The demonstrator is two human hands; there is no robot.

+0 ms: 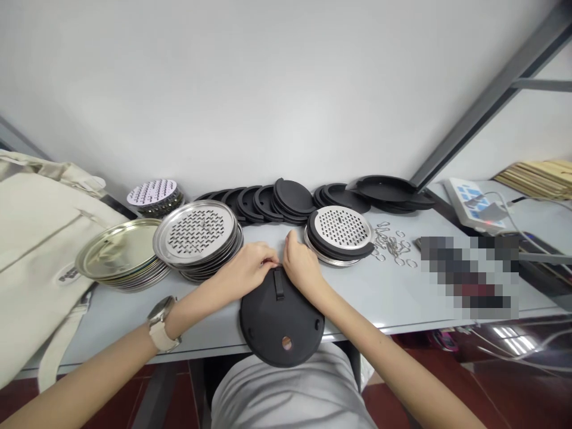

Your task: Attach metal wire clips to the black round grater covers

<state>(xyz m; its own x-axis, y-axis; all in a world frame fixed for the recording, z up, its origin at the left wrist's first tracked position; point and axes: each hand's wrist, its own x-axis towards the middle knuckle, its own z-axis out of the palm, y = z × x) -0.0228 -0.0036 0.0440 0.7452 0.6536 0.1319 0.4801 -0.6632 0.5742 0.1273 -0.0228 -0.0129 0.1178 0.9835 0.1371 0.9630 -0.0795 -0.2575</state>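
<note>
A black round plastic plate (279, 325) leans over the table's front edge toward my lap. It has a short black strap (278, 283) near its top, a hole low down and small knobs at the sides. My left hand (257, 265) is closed, its fingertips pinching the plate's top rim beside the strap. My right hand (300, 262) is closed at the same rim, thumb pointing up. Whether a small part sits between the fingers is hidden. Just right of my hands, a perforated metal grater disc (342, 227) lies on a black holder and metal plates.
Stacked metal grater discs (196, 232) and shiny round lids (120, 250) stand to the left. Black holders (292, 199) line the wall. Metal key rings (395, 245) lie loose on the right. A beige bag (40, 256) covers the left end; a power strip (473, 202) sits at right.
</note>
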